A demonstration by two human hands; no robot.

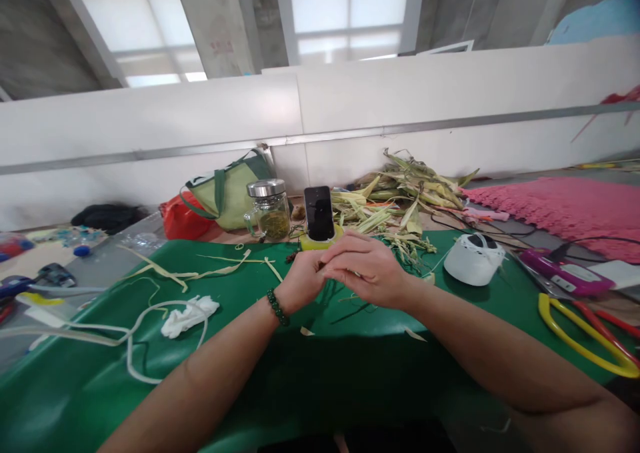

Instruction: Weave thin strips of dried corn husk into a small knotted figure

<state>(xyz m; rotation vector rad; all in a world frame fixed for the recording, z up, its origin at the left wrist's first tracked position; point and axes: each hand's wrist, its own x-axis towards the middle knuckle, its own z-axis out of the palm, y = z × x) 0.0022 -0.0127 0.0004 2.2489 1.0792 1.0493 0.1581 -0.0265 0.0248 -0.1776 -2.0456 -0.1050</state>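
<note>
Green sheeting (65,399) covers the surface below a white partition (200,106). The right hand (370,269) arches against the left hand (302,281), fingers bent and touching (whether they grip anything, I cannot tell); the phone (319,211) stands just beyond.

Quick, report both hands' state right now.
Left hand: fingers drawn in against the right; anything held cannot be told.
Right hand: fingers bent, tips at the left; anything held cannot be told.
</note>
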